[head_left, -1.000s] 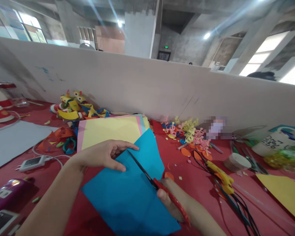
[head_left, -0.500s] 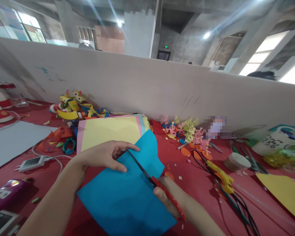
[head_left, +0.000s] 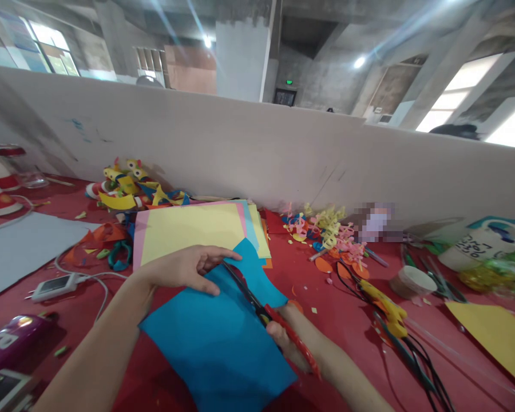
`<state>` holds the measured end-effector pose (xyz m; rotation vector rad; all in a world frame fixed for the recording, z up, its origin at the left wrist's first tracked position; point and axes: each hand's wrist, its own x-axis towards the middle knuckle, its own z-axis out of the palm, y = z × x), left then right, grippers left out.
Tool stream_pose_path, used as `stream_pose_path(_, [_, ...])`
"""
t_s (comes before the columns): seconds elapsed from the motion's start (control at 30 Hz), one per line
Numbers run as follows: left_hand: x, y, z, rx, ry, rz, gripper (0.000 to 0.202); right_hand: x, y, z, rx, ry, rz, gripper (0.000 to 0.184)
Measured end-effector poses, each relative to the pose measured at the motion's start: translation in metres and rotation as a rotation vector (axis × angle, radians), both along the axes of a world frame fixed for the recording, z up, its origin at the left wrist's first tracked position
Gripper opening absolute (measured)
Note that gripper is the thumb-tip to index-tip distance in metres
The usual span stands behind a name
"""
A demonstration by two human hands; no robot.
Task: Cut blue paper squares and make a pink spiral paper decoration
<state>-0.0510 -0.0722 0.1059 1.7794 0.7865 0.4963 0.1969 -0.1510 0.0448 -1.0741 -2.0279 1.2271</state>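
A blue paper sheet lies in front of me on the red table. My left hand rests on its upper left part, fingers stretched out and pinching the sheet's edge. My right hand grips red-handled scissors. Their dark blades lie across the blue sheet and point up-left toward my left fingertips.
A stack of yellow, pink and blue sheets lies behind the blue one. Paper scraps and curls sit to the right, with a yellow glue gun, a tape roll and a yellow sheet. Left: grey board, charger.
The blue sheet has slid toward me and to the left. The scissors have moved further up into the sheet. My left hand has stayed nearly where it was.
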Motion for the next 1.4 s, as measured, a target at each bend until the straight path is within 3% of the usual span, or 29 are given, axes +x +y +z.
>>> stream_pose_path(0.13, [-0.014,0.008,-0.002,0.010,0.058,0.084,0.059,0.013,0.004,0.005,-0.037,0.106,0.017,0.064])
stream_pose_path(0.23, [-0.032,0.016,-0.004,0.038,0.075,0.209,0.056,0.035,0.016,0.008,0.049,0.055,-0.149,0.063])
stream_pose_path(0.33, [-0.052,0.024,-0.011,0.097,0.125,0.351,0.055,0.059,0.037,0.002,0.139,-0.423,-0.442,0.046])
stream_pose_path(0.4, [-0.063,0.028,-0.017,0.133,0.204,0.443,0.056,0.069,0.049,-0.008,0.107,-0.795,-0.536,0.035])
stream_pose_path(0.47, [-0.071,0.031,-0.021,0.163,0.274,0.491,0.057,0.076,0.058,-0.022,0.055,-0.993,-0.562,0.031])
stream_pose_path(0.6, [-0.079,0.029,-0.015,0.230,0.504,0.556,0.066,0.083,0.063,-0.040,0.021,-1.117,-0.571,0.032])
stream_pose_path(0.67, [-0.079,0.022,-0.005,0.243,0.624,0.600,0.067,0.087,0.064,-0.043,0.040,-1.119,-0.563,0.030])
stream_pose_path(0.73, [-0.075,0.012,0.008,0.218,0.637,0.564,0.064,0.089,0.063,-0.040,0.071,-1.105,-0.539,0.029])
stream_pose_path(0.83, [-0.061,-0.009,0.027,0.202,0.434,0.422,0.061,0.083,0.060,-0.030,0.148,-0.977,-0.588,0.033])
stream_pose_path(0.9, [-0.047,-0.021,0.036,0.190,0.272,0.397,0.054,0.071,0.054,-0.019,0.187,-0.663,-0.597,0.046])
stream_pose_path(0.93, [-0.039,-0.025,0.038,0.164,0.195,0.370,0.048,0.063,0.050,-0.014,0.171,-0.426,-0.533,0.054])
stream_pose_path(1.03, [-0.014,-0.025,0.036,0.075,-0.030,0.454,0.023,0.040,0.037,-0.002,-0.098,0.216,-0.202,0.066])
stream_pose_path(1.1, [0.001,-0.017,0.027,-0.007,-0.148,0.550,0.020,0.030,0.029,0.000,-0.317,0.451,-0.111,0.080])
stream_pose_path(1.2, [0.017,-0.002,0.006,-0.071,-0.319,0.628,0.025,0.025,0.024,-0.003,-0.442,0.579,-0.147,0.092])
stream_pose_path(1.3, [0.027,0.007,-0.013,-0.059,-0.431,0.730,0.025,0.027,0.027,-0.005,-0.346,0.593,-0.196,0.083])
stream_pose_path(1.4, [0.039,0.009,-0.025,-0.128,-0.561,0.817,0.024,0.028,0.036,-0.008,-0.178,0.454,-0.359,0.068])
